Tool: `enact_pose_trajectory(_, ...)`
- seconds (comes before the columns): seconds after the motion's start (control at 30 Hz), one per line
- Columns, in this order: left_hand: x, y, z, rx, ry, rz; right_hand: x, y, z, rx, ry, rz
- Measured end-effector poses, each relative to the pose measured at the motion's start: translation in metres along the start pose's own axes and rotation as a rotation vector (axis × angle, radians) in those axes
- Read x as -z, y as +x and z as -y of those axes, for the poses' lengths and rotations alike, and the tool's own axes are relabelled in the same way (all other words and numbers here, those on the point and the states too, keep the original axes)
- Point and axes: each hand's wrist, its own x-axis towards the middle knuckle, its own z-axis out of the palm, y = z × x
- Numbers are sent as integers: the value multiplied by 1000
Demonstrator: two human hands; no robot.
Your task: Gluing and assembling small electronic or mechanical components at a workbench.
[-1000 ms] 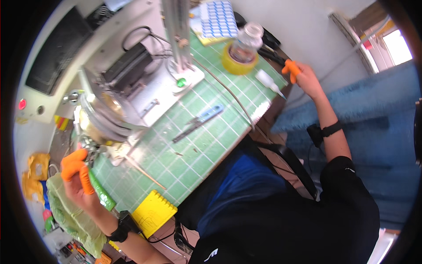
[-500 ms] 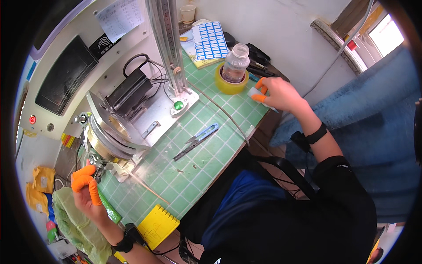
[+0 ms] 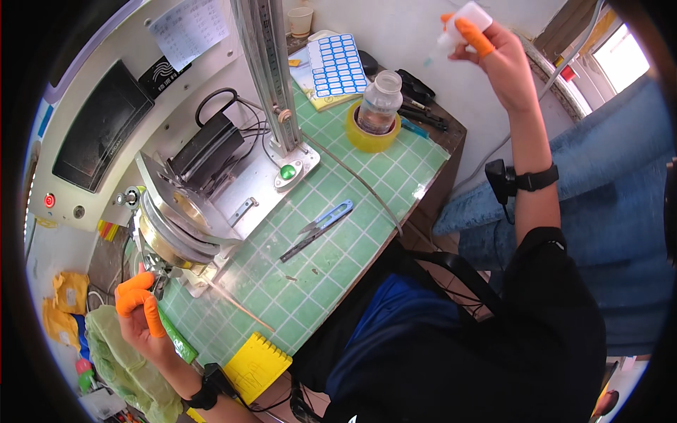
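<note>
At 12 o'clock we see a rectangular sheet of blue labels (image 3: 337,65) on the green surface (image 3: 331,261). At 1 o'clock our right hand (image 3: 493,53) grips a small white dropper bottle (image 3: 462,22). At 8 o'clock our left hand (image 3: 141,314) pinches a metal part (image 3: 159,273) beside the machine (image 3: 183,225).

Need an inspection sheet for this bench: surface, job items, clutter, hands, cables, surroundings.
Surface: green grid mat, a few scraps on it.
Job's things: small white squeeze bottle raised above the bench; winding machine with metal column.
Clutter: snips, jar inside yellow tape roll, label sheet, yellow comb block.
Hands: right hand holds the bottle; left hand, orange fingertip covers, at the machine's front edge.
Cables: black loop behind machine; thin line across mat.
Surroundings: dark screen, blue cloth.
</note>
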Motion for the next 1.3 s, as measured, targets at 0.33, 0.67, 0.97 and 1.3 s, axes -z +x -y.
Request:
enact_pose_trajectory(0.33,0,-2,-1,3,-22,10,-50,22,36,51,-69,-74)
enact_pose_trajectory(0.67,0,-1,-1,-11,-8,13,-58,22,35,87,-29,-70)
enact_pose_trajectory(0.97,2,3,-8,13,21,3,-79,19,-2,178,-316,-65)
enact_pose_trajectory(1.3,0,5,-16,5,-36,-28,-66,-13,-46,-26,-237,50)
